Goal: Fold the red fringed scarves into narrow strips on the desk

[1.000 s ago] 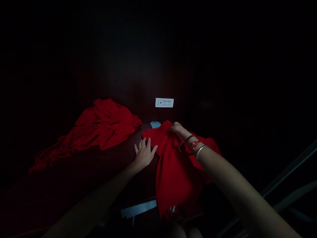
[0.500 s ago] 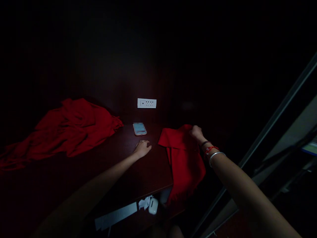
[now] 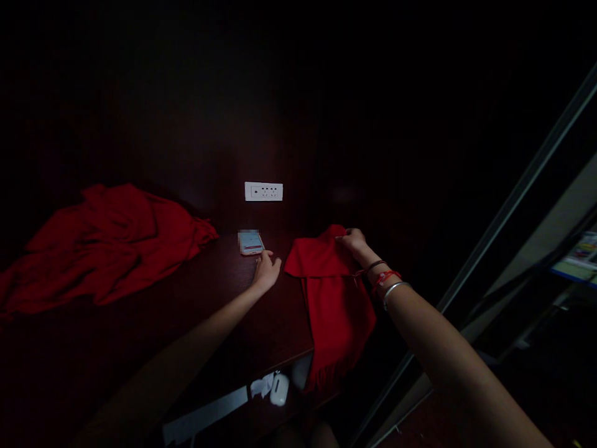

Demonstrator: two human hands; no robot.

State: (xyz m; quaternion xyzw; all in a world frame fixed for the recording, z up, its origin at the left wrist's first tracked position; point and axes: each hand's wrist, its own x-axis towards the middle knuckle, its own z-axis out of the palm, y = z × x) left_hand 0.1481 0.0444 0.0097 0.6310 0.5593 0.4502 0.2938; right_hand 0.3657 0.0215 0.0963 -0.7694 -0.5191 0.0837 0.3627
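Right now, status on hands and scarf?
Left hand on table, beside phone. Right hand grips scarf at far edge; it hangs over table front. Second red cloth lies left, apart.

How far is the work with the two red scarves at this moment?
Done, it seems: one folded scarf lies flat on the desk, its end hanging over the front edge. In hand: the right hand grips its far corner; the left hand rests on the desk beside the phone. Left, probably: the crumpled scarf at the left lies in a heap, untouched.
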